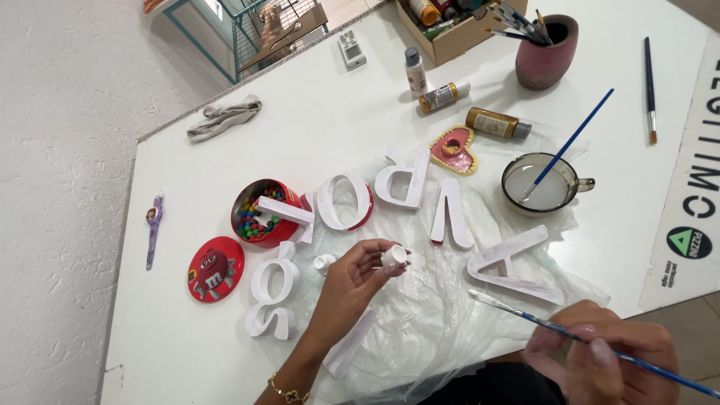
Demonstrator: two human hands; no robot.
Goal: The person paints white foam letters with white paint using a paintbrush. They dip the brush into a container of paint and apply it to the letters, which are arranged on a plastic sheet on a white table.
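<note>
My left hand (352, 281) grips small white paint pot (393, 256), raised above plastic sheet (427, 322). Right hand (600, 360) pinches blue-handled brush (585, 341), white-loaded tip toward pot. Letters (442, 214) beyond hands already whitish; A-shaped one (510, 266) streaky, judge more coating left.

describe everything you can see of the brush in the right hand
The brush is long and thin, with a blue handle, a silvery collar and a flat tip coated in white paint. The right hand pinches it partway along the handle. It lies slanted, tip up and left over the clear plastic sheet, just below a white letter; its far end leaves the frame.
</note>
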